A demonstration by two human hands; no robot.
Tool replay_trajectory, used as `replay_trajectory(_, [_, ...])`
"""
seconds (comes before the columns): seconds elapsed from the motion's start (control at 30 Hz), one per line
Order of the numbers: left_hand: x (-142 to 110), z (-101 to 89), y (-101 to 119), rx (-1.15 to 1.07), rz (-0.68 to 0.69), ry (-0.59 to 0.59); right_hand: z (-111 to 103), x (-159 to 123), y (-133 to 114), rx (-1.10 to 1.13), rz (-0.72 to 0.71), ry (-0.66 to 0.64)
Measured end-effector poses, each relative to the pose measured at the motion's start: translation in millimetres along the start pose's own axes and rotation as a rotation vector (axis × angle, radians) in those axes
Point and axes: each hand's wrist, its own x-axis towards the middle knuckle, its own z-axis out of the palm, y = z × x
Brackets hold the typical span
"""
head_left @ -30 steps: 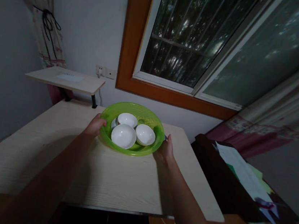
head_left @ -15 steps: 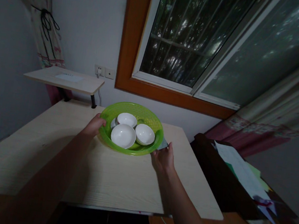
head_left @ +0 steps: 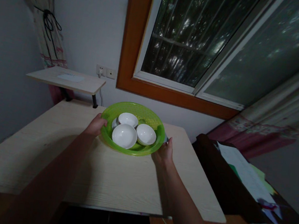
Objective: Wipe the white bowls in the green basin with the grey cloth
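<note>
A round green plastic basin [head_left: 149, 113] sits on the far part of a light wooden table [head_left: 52, 147]. Inside it lie several white bowls [head_left: 124, 135], open side up. My left hand [head_left: 96, 125] grips the basin's left rim, thumb over the edge. At the right rim my right hand [head_left: 164, 152] is closed against the basin, next to a small grey thing at the rim that I cannot make out.
A small wooden shelf [head_left: 66, 79] juts out behind the table at the left. Above the table is a barred window [head_left: 185, 43] in an orange-brown frame. A dark cabinet [head_left: 227, 187] with papers stands to the right. Curtains hang at both sides.
My right hand drew back a little from the rim half a second ago and is against it again. The basin and my left hand have hardly moved.
</note>
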Motion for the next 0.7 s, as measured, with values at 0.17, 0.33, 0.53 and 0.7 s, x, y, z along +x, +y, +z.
replay_trajectory(0.17, [3.7, -0.3, -3.5, 0.007, -0.005, 0.043, -9.5, -22.2, 10.6, -0.008, -0.044, 0.03])
replay_trajectory(0.33, [6.0, -3.0, -6.3, 0.022, -0.035, 0.075, -19.0, -39.5, 15.3, 0.02, -0.031, 0.065])
replay_trajectory(0.53, [5.6, -4.6, -5.2, 0.048, -0.036, 0.063, -29.8, -24.6, 6.9, 0.034, -0.024, 0.03])
replay_trajectory(0.7, [4.2, -4.0, -3.7, 0.02, -0.015, 0.031, -19.5, 5.2, -4.3, 0.01, -0.016, 0.034])
